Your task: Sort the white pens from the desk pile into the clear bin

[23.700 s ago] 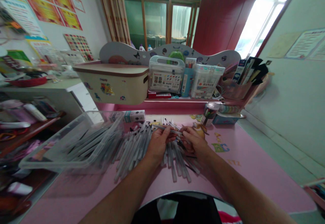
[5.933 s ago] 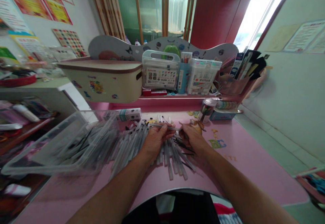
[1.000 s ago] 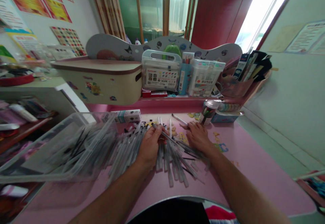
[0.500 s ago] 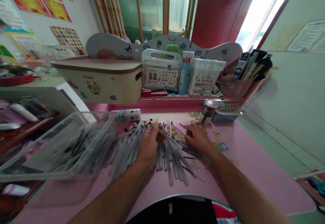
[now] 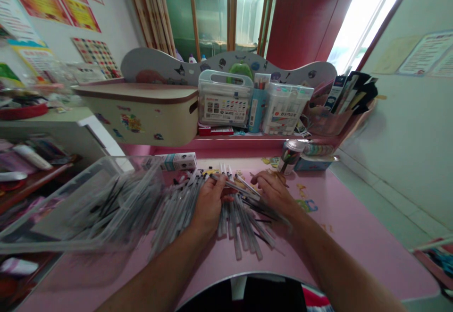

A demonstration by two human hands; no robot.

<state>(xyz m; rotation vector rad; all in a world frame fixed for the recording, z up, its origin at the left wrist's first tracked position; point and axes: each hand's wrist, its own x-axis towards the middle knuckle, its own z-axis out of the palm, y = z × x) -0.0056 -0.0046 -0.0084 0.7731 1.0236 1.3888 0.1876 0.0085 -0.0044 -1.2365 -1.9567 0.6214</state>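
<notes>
A heap of several grey-white pens point(image 5: 184, 208) lies on the pink desk point(image 5: 347, 236). My left hand point(image 5: 208, 201) rests on the heap with its fingers closed on one pen point(image 5: 233, 185) that runs across to my right hand point(image 5: 274, 191). The right hand's fingers are curled and pinch that pen's other end, above more pens and thin dark refills. A clear plastic box point(image 5: 85, 203) with more pens in it stands tilted just left of the heap.
A cream storage box point(image 5: 141, 113), two clear marker cases point(image 5: 222, 99), a blue pen cup point(image 5: 256, 106) and a holder of books stand on the raised shelf behind. A small tin point(image 5: 289, 156) and a carton point(image 5: 177, 161) sit on the desk. A cluttered shelf is at left.
My right hand has drawn back from the far desk surface to the pen in my left hand and now pinches its end. The left hand stayed on the heap.
</notes>
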